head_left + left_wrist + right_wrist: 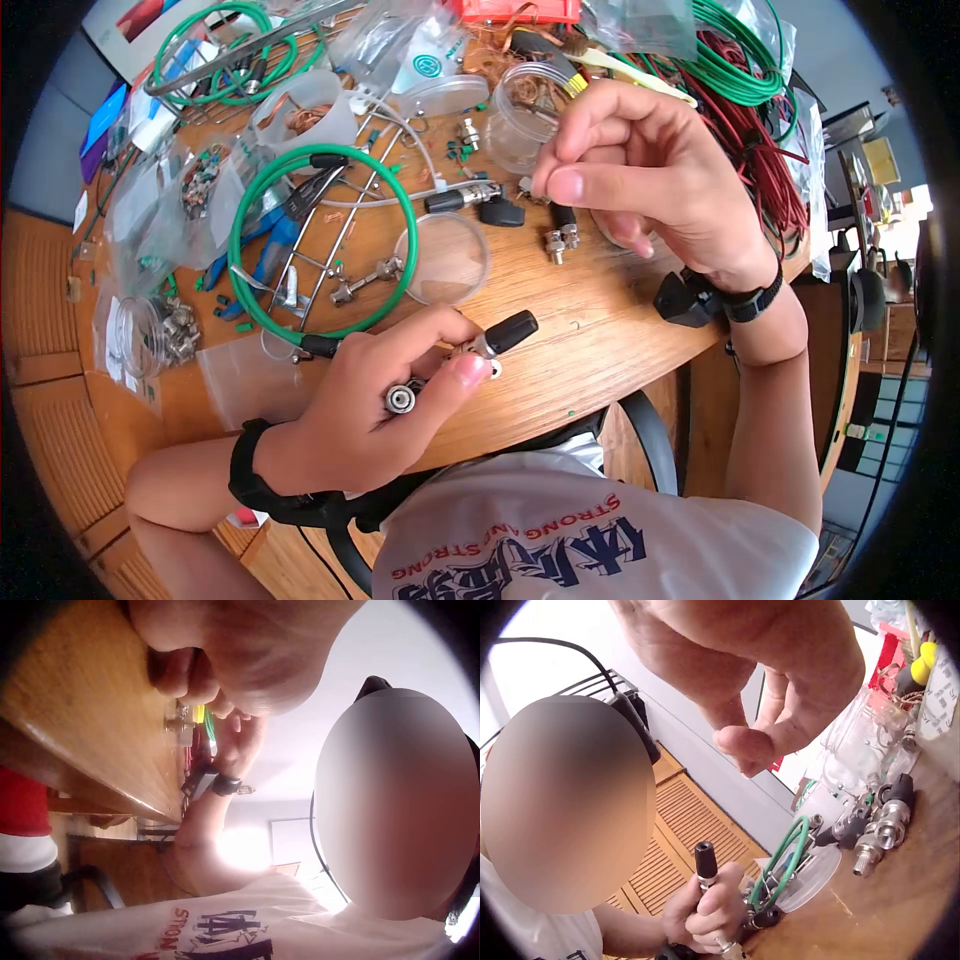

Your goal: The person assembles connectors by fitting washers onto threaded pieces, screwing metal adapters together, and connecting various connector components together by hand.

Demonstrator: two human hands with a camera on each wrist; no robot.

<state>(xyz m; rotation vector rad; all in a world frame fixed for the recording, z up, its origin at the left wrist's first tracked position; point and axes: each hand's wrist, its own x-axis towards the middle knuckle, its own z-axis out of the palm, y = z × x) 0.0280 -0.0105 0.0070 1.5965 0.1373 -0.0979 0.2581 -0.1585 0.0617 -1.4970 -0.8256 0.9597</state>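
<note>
My left hand [370, 410] grips a metal coaxial connector with a black boot [513, 332], thumb and index finger around its metal part. The boot points up and away from the palm. A second metal connector [400, 398] shows its round end within the same curled hand. Raised over the table, my right hand [660, 165] has loosely bent fingers, with thumb and index tips close together and nothing visible between them. Below it, several metal connectors [885, 829], some with black boots, lie on the wood. The left wrist view shows mostly the underside of the left hand [247, 652].
A looped green cable [412, 225], a clear round lid [450, 285] and a wire rack [322, 265] lie ahead of the left hand. Clear tubs [310, 100], plastic bags, blue-handled pliers [275, 250] and red cable bundles [760, 170] crowd the back and sides.
</note>
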